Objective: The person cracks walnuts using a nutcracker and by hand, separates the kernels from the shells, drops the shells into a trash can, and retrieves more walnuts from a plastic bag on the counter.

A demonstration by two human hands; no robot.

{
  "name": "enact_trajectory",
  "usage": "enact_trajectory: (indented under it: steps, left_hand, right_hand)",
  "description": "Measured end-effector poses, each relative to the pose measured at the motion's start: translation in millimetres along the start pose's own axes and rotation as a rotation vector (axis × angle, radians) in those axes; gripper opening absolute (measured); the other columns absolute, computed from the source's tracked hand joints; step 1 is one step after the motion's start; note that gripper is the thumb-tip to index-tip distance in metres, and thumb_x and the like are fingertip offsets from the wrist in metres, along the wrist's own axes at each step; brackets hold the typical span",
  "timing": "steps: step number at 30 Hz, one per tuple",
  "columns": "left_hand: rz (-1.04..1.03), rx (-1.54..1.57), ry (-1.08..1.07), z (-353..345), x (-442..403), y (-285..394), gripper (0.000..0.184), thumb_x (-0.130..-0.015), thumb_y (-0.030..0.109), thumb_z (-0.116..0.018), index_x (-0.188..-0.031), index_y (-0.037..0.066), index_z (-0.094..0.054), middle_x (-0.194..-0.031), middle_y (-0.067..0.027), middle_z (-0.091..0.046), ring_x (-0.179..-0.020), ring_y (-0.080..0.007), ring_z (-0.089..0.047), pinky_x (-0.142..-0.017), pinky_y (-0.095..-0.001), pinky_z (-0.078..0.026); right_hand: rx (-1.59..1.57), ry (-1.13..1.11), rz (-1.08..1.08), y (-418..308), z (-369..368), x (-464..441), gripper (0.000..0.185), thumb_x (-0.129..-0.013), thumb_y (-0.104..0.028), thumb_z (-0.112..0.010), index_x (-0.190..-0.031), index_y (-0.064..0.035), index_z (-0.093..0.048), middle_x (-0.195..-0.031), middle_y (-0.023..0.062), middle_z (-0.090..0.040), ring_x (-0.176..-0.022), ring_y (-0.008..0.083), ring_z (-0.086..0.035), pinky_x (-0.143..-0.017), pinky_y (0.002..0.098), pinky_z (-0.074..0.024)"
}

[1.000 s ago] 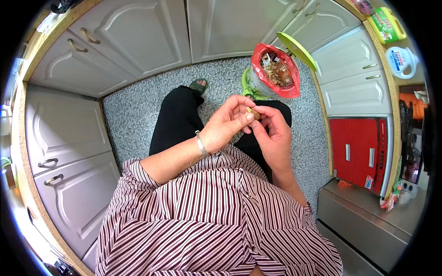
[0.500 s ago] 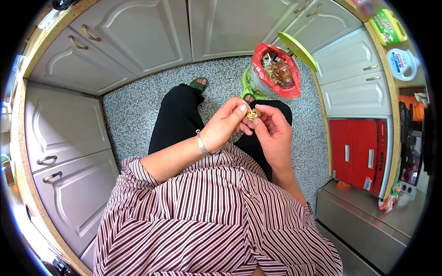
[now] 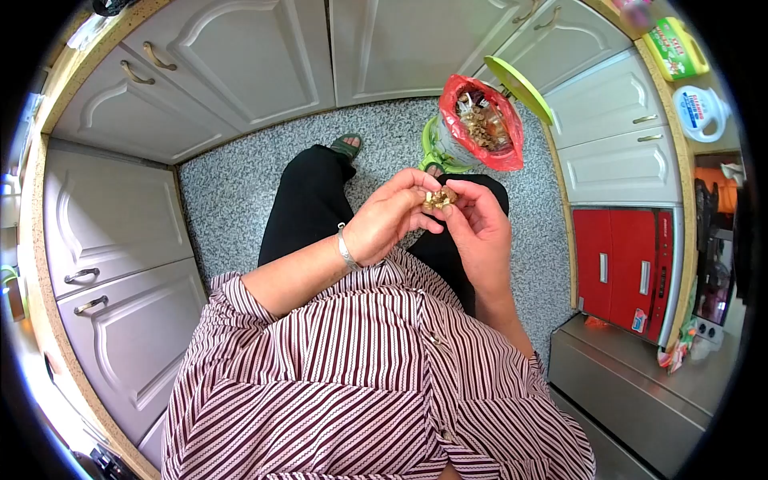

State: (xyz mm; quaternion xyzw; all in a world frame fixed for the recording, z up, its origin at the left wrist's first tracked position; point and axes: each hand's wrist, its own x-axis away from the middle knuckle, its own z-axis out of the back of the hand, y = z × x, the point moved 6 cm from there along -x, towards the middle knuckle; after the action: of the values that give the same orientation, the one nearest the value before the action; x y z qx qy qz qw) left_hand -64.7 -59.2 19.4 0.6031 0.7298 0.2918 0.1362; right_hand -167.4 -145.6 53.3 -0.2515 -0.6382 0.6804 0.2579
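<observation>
A cracked walnut [image 3: 437, 199] is held between my two hands above my lap, its pale kernel showing against bits of brown shell. My left hand [image 3: 392, 212] pinches it from the left with thumb and fingers. From the right, the thumb and fingertips of my right hand [image 3: 480, 228] grip the walnut's other side. Just beyond the hands stands a bin lined with a red bag [image 3: 448, 120], holding walnut shells [image 3: 482, 126] and other waste.
The bin's green lid [image 3: 518, 88] is tilted up against the right-hand cabinets. Pale cabinets [image 3: 216, 64] surround the speckled floor [image 3: 232, 184]. A red-fronted appliance [image 3: 616, 272] is at the right, below bottles of cleaning liquid [image 3: 701, 112] on the counter.
My left thumb has shifted on the walnut, and more of its broken kernel shows between the hands. The right hand has moved very slightly; the bin is unchanged.
</observation>
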Motion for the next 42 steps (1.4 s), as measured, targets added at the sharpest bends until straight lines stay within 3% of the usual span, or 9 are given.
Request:
enact_trajectory:
  steps: [4, 9, 17, 19, 25, 29, 34, 42]
  left_hand:
    - [0.029, 0.13, 0.001, 1, -1, -1, 0.023, -0.103, 0.015, -0.044, -0.118, -0.002, -0.051, -0.107, -0.0113, -0.06, -0.094, -0.0182, -0.063, -0.078, -0.031, -0.057]
    - [0.033, 0.046, 0.037, 10, -3, -7, 0.026, -0.104, 0.019, -0.046, -0.119, -0.001, -0.052, -0.107, -0.0116, -0.061, -0.092, -0.0168, -0.064, -0.075, -0.0272, -0.058]
    - [0.072, 0.109, -0.031, 5, 0, -5, 0.023, -0.102, 0.018, -0.052, -0.117, 0.001, -0.053, -0.103, -0.0088, -0.062, -0.09, -0.0134, -0.063, -0.072, -0.0243, -0.056]
    - [0.102, -0.091, 0.018, 6, 1, -8, 0.024, -0.101, 0.019, -0.055, -0.118, 0.002, -0.053, -0.103, -0.0056, -0.061, -0.087, -0.0107, -0.062, -0.069, -0.0224, -0.054]
    - [0.092, -0.052, -0.014, -1, 2, -6, 0.026, -0.099, 0.02, -0.058, -0.118, 0.003, -0.053, -0.1, -0.002, -0.059, -0.083, -0.0083, -0.06, -0.067, -0.0203, -0.052]
    - [0.115, -0.019, -0.038, 0, 2, -9, 0.026, -0.098, 0.019, -0.061, -0.117, 0.003, -0.053, -0.099, -0.0012, -0.06, -0.082, -0.0071, -0.059, -0.065, -0.0189, -0.05]
    - [0.012, -0.222, 0.001, 2, 1, -1, 0.027, -0.093, 0.012, -0.067, -0.116, 0.005, -0.054, -0.093, 0.0019, -0.06, -0.074, -0.0036, -0.054, -0.061, -0.0173, -0.046]
    - [-0.106, -0.52, 0.042, -1, 4, 13, 0.026, -0.092, 0.008, -0.067, -0.115, 0.007, -0.054, -0.098, 0.0035, -0.061, -0.077, -0.001, -0.053, -0.062, -0.016, -0.044]
  right_hand:
    - [-0.046, -0.03, -0.025, -8, -3, -1, 0.028, -0.092, 0.005, -0.061, -0.12, 0.002, -0.056, -0.102, 0.0057, -0.063, -0.091, 0.0103, -0.063, -0.079, 0.0242, -0.0529]
    - [-0.128, -0.037, -0.038, -10, -5, -2, 0.026, -0.093, 0.004, -0.059, -0.118, 0.0015, -0.054, -0.103, 0.0062, -0.063, -0.093, 0.0121, -0.063, -0.085, 0.0259, -0.0518]
    - [-0.173, 0.026, -0.002, -10, -5, -2, 0.027, -0.093, 0.004, -0.06, -0.119, 0.0005, -0.055, -0.104, 0.0062, -0.064, -0.093, 0.0114, -0.063, -0.083, 0.0236, -0.0511]
    - [-0.192, 0.052, -0.003, -8, -1, -2, 0.027, -0.093, 0.004, -0.06, -0.12, 0.0001, -0.055, -0.104, 0.0055, -0.063, -0.092, 0.0109, -0.063, -0.082, 0.023, -0.0509]
    - [-0.102, 0.015, 0.013, 1, -1, 0, 0.027, -0.09, 0.009, -0.06, -0.116, -0.0002, -0.059, -0.108, 0.005, -0.06, -0.094, 0.0101, -0.061, -0.081, 0.022, -0.0498]
    - [-0.019, -0.011, 0.147, -6, -3, 1, 0.027, -0.089, 0.011, -0.058, -0.115, 0.0016, -0.058, -0.112, 0.0063, -0.055, -0.096, 0.0105, -0.06, -0.081, 0.0226, -0.0499]
    - [-0.057, -0.076, 0.118, -6, -2, 0, 0.028, -0.09, 0.011, -0.056, -0.116, 0.0018, -0.056, -0.112, 0.0064, -0.054, -0.097, 0.0115, -0.06, -0.082, 0.0235, -0.0498]
    - [-0.104, -0.156, -0.026, -8, 0, 1, 0.024, -0.092, 0.006, -0.058, -0.115, 0.0014, -0.055, -0.109, 0.0055, -0.061, -0.101, 0.011, -0.06, -0.088, 0.0252, -0.0501]
